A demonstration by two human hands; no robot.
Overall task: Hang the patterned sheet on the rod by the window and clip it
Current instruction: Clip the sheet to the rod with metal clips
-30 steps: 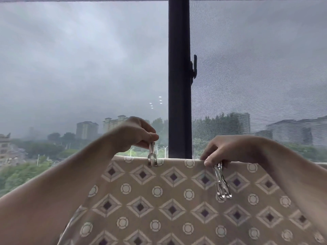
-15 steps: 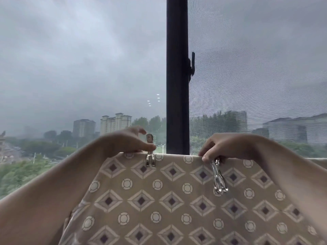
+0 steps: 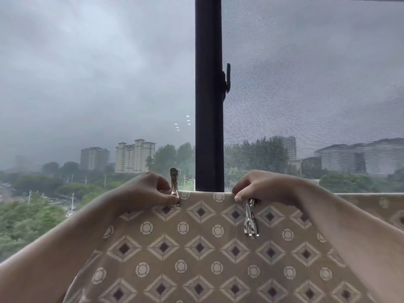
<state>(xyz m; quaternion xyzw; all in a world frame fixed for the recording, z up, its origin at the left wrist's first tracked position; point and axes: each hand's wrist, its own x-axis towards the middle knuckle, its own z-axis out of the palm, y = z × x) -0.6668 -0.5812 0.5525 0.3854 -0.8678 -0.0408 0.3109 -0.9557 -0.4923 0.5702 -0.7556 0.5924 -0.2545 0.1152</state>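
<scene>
The patterned sheet, beige with diamonds and circles, hangs folded over a rod that it hides along its top edge. A metal clip stands upright on that edge. My left hand pinches the clip's lower part against the sheet. My right hand rests on the top edge further right, fingers curled on the fold, and holds spare metal clips that dangle down in front of the sheet.
The window is directly behind the rod. Its dark vertical frame post with a latch handle stands between my hands. A mesh screen covers the right pane. Outside are buildings and trees.
My left hand slid from the top of the clip to its base, so the clip's handles now stick up above the sheet. The right hand stayed in place.
</scene>
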